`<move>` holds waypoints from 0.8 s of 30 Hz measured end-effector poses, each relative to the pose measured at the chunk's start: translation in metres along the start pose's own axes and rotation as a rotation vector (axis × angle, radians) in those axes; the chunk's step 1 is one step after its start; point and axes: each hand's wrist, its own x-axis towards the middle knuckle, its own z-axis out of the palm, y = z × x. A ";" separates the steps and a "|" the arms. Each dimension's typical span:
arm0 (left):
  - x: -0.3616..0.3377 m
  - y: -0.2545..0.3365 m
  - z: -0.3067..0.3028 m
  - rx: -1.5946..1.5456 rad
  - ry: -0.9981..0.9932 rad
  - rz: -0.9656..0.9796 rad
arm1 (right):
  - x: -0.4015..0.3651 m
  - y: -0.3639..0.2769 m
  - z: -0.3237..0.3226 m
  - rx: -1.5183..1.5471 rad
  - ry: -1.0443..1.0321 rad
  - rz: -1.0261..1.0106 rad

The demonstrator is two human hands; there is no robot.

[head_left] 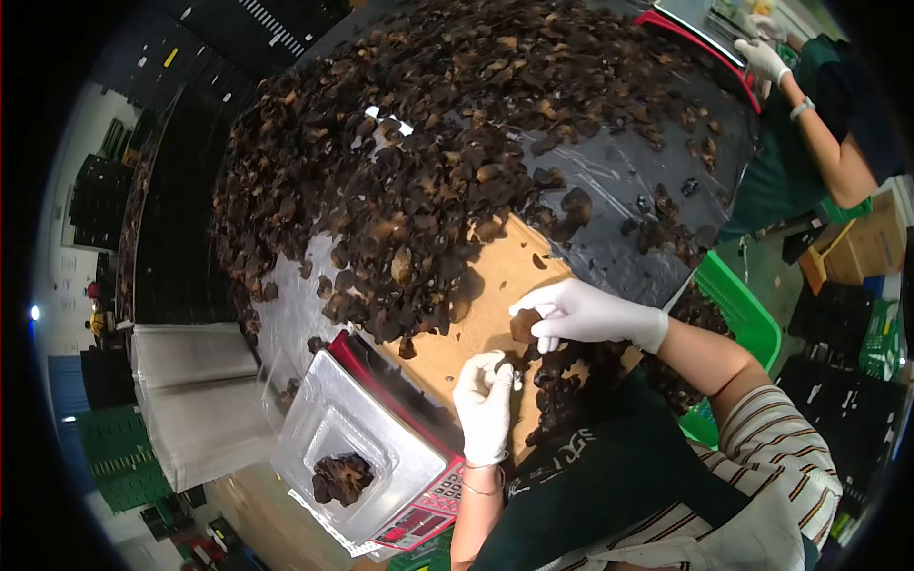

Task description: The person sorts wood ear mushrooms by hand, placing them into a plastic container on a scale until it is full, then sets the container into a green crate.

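In a white glove, my right hand (595, 319) pinches a brown wood ear mushroom piece (524, 326) above the tan board (514, 257). My left hand (484, 404), also gloved, is just below and to the left, its thumb and fingers closed on a small dark piece (515, 365) that looks like mushroom. More dark wood ear pieces (557, 400) lie on the board's near edge, beside both hands. A large heap of wood ears (400, 181) covers the table beyond them.
At left, a red-and-silver scale (400, 457) carries a clear plastic tray (328, 428) with a mushroom clump (343, 479). A green basket (743, 305) holds dark pieces at right. A co-worker's gloved hand (762, 59) is near another scale (700, 43).
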 end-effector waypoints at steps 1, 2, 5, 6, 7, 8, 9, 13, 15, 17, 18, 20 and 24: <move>0.000 0.000 -0.001 -0.039 -0.024 0.036 | -0.004 -0.004 0.002 0.000 -0.016 0.015; 0.000 -0.001 -0.003 -0.106 -0.026 0.040 | -0.006 -0.004 0.005 -0.006 -0.021 0.011; 0.000 -0.006 -0.007 -0.388 -0.077 0.019 | -0.011 -0.010 0.008 -0.120 -0.031 0.046; -0.002 -0.008 -0.010 -0.536 -0.123 -0.011 | -0.011 -0.008 0.005 -0.247 -0.098 -0.050; -0.003 -0.009 -0.014 -0.682 -0.169 -0.040 | -0.012 -0.006 0.000 -0.373 -0.165 -0.147; -0.003 -0.011 -0.017 -0.762 -0.199 -0.055 | -0.010 -0.006 -0.003 -0.497 -0.230 -0.245; -0.003 -0.015 -0.019 -0.843 -0.232 -0.071 | -0.006 -0.015 -0.005 -0.577 -0.276 -0.179; -0.007 -0.020 -0.024 -0.941 -0.251 -0.130 | 0.037 -0.004 -0.008 -0.795 0.231 -0.550; -0.006 -0.019 -0.025 -0.903 -0.211 -0.166 | 0.075 0.009 -0.015 -1.081 0.480 -0.681; -0.007 -0.011 -0.023 -0.816 -0.124 -0.214 | 0.097 0.012 -0.016 -1.256 0.569 -0.620; -0.007 -0.008 -0.022 -0.771 -0.078 -0.238 | 0.109 0.021 -0.018 -1.306 0.563 -0.614; -0.007 -0.005 -0.020 -0.804 -0.073 -0.243 | 0.120 0.031 -0.023 -1.265 0.478 -0.610; -0.004 -0.012 -0.023 -0.816 -0.060 -0.222 | 0.101 0.040 -0.022 -0.837 0.257 -0.555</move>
